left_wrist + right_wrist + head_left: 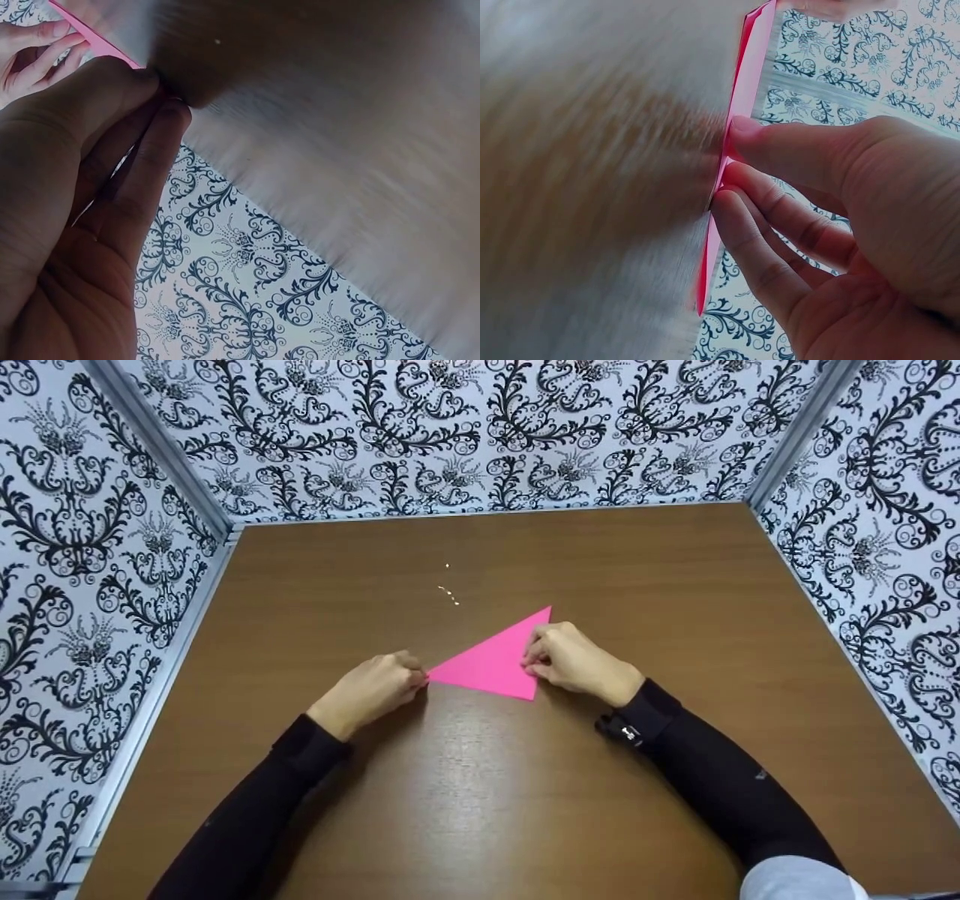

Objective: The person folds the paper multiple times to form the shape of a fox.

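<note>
A bright pink sheet of paper point(487, 664), folded to a triangle, lies on the wooden table in the head view. My left hand point(377, 688) pinches its narrow left corner between thumb and fingers. On the wider right side, my right hand point(574, 658) grips the paper's edge, thumb against bent fingertips. The right wrist view shows the folded paper point(751, 67) nearly edge-on, with layers slightly parted at its top end. In the left wrist view only a thin strip of the paper point(94, 39) shows; the rest is hidden behind the left hand.
The brown tabletop point(465, 795) reaches around both hands. Patterned black-and-white panels point(450, 435) in metal frames stand along the back and both sides. Small bright spots point(448, 595) show on the table beyond the paper.
</note>
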Motion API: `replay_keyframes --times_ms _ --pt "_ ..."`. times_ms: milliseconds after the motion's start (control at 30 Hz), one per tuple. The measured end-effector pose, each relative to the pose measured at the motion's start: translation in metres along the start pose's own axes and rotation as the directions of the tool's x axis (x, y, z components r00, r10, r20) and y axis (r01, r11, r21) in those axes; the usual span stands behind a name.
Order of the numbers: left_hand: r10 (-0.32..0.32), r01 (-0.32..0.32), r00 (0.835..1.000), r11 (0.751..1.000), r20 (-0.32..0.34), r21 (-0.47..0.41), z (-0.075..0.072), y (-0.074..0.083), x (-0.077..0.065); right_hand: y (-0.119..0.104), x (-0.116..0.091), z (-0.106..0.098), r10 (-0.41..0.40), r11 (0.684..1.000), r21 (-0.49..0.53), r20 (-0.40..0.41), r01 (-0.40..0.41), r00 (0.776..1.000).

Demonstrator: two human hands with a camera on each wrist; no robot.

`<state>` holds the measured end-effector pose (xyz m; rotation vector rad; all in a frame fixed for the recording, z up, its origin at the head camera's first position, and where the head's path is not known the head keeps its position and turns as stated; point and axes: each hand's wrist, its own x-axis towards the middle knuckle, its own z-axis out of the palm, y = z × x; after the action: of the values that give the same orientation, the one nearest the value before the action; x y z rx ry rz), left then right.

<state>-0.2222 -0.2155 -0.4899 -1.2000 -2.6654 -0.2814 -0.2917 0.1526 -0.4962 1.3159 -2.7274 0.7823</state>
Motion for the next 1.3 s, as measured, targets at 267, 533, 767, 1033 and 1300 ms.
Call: replay_keyframes --times_ms 267,533,767,1033,1300 --pt "-0.005 0.006 1.0 1.0 -0.004 0.017 -0.003 -0.001 -0.008 0.0 0.0 -0.001 0.0 1.0 -0.004 -0.009 0.0 1.0" --pt "0.006 -0.006 1.0 1.0 -0.01 0.026 -0.001 -0.003 -0.012 -0.003 -0.001 -0.002 0.007 1.0 0.015 -0.001 -0.007 1.0" --pt "-0.005 0.005 1.0 1.0 -0.002 -0.014 -0.003 -0.006 -0.009 -0.004 -0.001 -0.005 0.036 0.999 0.013 0.007 -0.036 0.999" --pt "-0.031 0.033 0.999 0.999 0.03 -0.041 -0.008 -0.008 -0.004 -0.004 -0.001 -0.002 0.019 1.0 0.011 0.013 -0.019 1.0" --pt "-0.055 0.055 0.998 0.997 -0.011 -0.046 -0.013 -0.006 0.01 -0.003 -0.001 -0.002 0.007 1.0 0.005 0.002 -0.007 1.0"
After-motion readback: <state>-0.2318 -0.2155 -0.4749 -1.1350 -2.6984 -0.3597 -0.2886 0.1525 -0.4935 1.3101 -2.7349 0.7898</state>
